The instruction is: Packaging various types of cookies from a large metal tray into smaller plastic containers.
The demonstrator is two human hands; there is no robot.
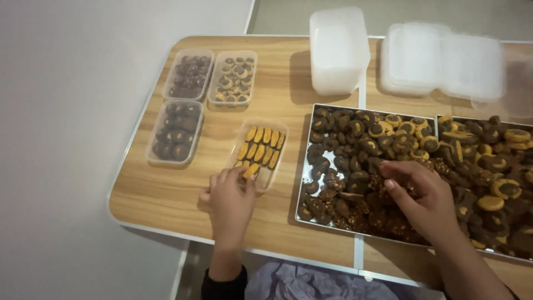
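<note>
Clear plastic rectangular tub [259, 155], part-filled with rows of yellow-and-brown crescent biscuits, on the wooden table [277, 216]; left hand [230, 201] pinches one biscuit [251, 170] at its near end. Right hand [425, 195], fingers curled, picks among dark biscuits in the metal tray [307, 166]. Biscuits judged light, crumbly: hold by edges.

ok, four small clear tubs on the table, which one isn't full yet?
The tub nearest the left hand, holding rows of yellow-orange cookies; its near end shows bare bottom. The other three are packed with dark cookies.
</note>
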